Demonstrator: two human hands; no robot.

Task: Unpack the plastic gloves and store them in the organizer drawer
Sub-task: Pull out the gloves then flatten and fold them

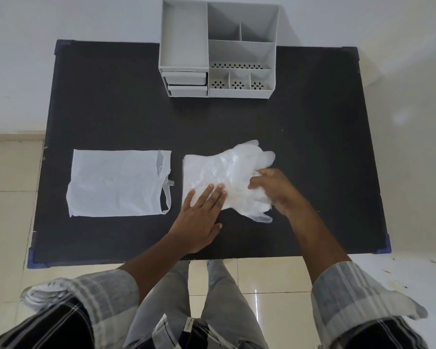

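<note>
while the left hand lies flat, fingers straight, pressing the gloves' cuff end, the right hand pinches their finger end. thin, slippery film likely slides and crumples; better gathered whole than lifted by one edge.

bare table lies open between the gloves and the organizer.
</note>
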